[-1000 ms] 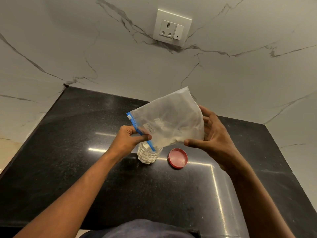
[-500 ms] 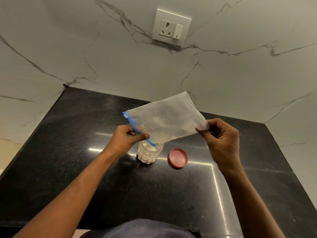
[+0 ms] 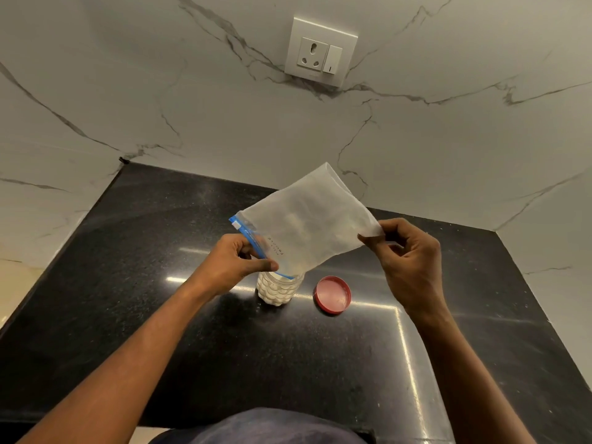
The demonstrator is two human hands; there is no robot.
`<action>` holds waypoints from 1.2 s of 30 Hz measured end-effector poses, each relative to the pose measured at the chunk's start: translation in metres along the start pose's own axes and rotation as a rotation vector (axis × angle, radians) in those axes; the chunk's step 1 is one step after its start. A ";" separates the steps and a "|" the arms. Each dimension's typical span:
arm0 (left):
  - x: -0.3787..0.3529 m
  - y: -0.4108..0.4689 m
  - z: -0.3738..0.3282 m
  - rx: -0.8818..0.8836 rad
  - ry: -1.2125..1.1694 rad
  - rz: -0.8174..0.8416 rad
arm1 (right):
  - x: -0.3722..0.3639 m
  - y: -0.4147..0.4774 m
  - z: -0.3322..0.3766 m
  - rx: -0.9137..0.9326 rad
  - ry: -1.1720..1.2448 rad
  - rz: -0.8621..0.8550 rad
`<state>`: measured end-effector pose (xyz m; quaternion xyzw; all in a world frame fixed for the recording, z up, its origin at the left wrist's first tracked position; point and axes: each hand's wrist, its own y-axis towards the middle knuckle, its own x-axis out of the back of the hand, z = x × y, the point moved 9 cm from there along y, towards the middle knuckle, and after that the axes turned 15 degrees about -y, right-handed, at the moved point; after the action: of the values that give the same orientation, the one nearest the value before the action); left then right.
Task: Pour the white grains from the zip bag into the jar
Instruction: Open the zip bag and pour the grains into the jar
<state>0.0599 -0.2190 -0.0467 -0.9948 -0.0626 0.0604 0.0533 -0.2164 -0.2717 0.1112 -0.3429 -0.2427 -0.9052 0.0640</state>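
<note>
Left hand (image 3: 235, 261) and right hand (image 3: 408, 251) pinch the tilted zip bag (image 3: 307, 225) over the grain-filled jar (image 3: 278, 290).

This looks like a home kitchen corner. A polished black stone surface (image 3: 160, 283) fills the lower frame, boxed in by white marble-look wall panels (image 3: 160, 91) with grey veins. A wall socket with a switch (image 3: 320, 52) sits at upper centre. A filled jar (image 3: 278, 291) and red lid (image 3: 333, 294) stand at centre.
</note>
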 end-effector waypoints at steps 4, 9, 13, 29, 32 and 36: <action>-0.001 -0.001 0.000 -0.003 0.010 -0.006 | -0.002 0.003 0.001 -0.001 0.002 0.007; -0.004 -0.001 0.000 0.004 -0.012 -0.002 | 0.001 0.008 0.003 -0.003 0.024 -0.008; -0.002 0.000 0.000 -0.006 0.014 -0.014 | -0.008 0.006 0.008 -0.008 0.067 0.086; 0.001 -0.002 -0.001 -0.032 0.070 -0.047 | -0.013 0.006 0.008 -0.002 -0.029 0.209; 0.000 -0.002 -0.002 -0.034 0.079 -0.047 | -0.021 0.002 0.015 0.025 -0.024 0.292; -0.002 -0.002 -0.006 -0.041 0.079 -0.055 | -0.017 0.007 0.013 0.010 -0.070 0.169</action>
<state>0.0581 -0.2176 -0.0406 -0.9952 -0.0891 0.0183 0.0372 -0.1935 -0.2725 0.1113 -0.3933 -0.2195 -0.8828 0.1335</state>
